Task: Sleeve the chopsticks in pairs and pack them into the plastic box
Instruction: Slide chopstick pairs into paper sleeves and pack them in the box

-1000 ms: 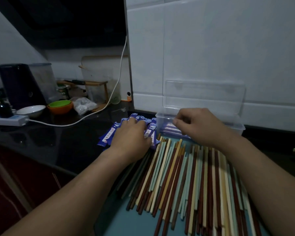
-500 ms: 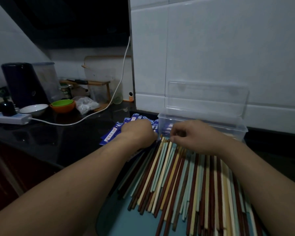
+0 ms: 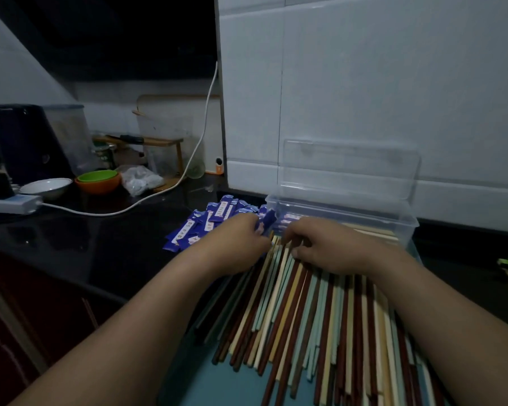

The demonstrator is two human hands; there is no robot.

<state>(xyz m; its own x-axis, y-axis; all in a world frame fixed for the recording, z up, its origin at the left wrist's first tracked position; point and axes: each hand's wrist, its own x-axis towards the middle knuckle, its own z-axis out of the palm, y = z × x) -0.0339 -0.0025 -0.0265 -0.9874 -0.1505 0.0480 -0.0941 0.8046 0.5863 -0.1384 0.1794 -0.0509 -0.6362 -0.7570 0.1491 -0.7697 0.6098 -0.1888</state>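
Your left hand (image 3: 238, 244) pinches a blue sleeve (image 3: 267, 221) at its near end, just off the front left corner of the plastic box (image 3: 405, 227). Your right hand (image 3: 335, 247) is curled down over the far tips of the chopsticks (image 3: 314, 312), fingertips pinching at a couple of them right beside the sleeve's mouth. Which two it has, I can't tell; the fingers hide them.

The loose chopsticks lie fanned side by side on the teal mat (image 3: 206, 385), tips pointing at the box, in brown, cream, pale green and tan. They look thin, stiff and light, and probably slick, so expect them to roll and slide off each other. Take them near the tips with thumb and two fingers, squeezed flat together so the pair goes in as one.

The sleeve is the opposite: soft, flimsy and likely to buckle. Hold it close to the open end and keep that mouth spread, or the tips may catch the edge and crumple it.

The pile of sleeves (image 3: 200, 227) sits on the dark counter (image 3: 100, 244) left of the box. The box stands open, lid (image 3: 349, 171) upright against the wall, with a few sleeved pairs (image 3: 291, 217) already inside. Most of the job looks to be ahead of you.
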